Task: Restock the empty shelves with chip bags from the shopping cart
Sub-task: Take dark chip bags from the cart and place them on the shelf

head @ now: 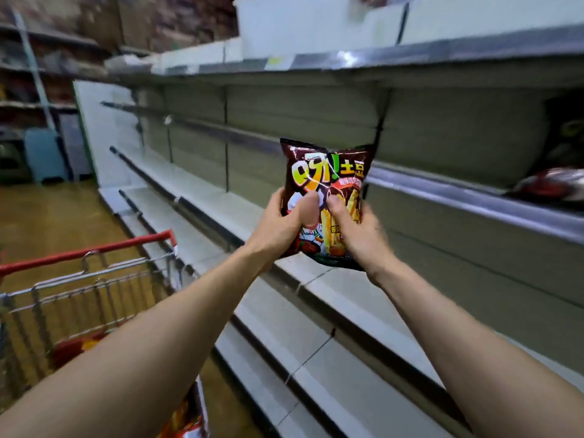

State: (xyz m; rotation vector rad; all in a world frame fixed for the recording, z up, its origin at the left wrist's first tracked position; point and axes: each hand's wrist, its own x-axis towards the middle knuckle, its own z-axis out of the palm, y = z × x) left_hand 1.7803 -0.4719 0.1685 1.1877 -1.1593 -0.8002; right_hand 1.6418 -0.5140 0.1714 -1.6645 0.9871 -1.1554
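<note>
A dark brown chip bag (325,172) with bright lettering is held upright in front of the shelves. My left hand (284,226) grips its lower left edge, thumb across the front. My right hand (354,232) grips its lower right side. The bag hangs in the air in front of the middle shelf (474,200), above the lower shelf (316,298). The shopping cart (88,279) with a red handle stands at the lower left, with red and orange chip bags (76,346) inside it.
Long grey-white shelves (196,188) run from far left to near right, mostly bare. A red and dark bag (550,183) lies on the middle shelf at the far right. Brown floor (53,216) stretches left, with a blue object (44,153) at the aisle's end.
</note>
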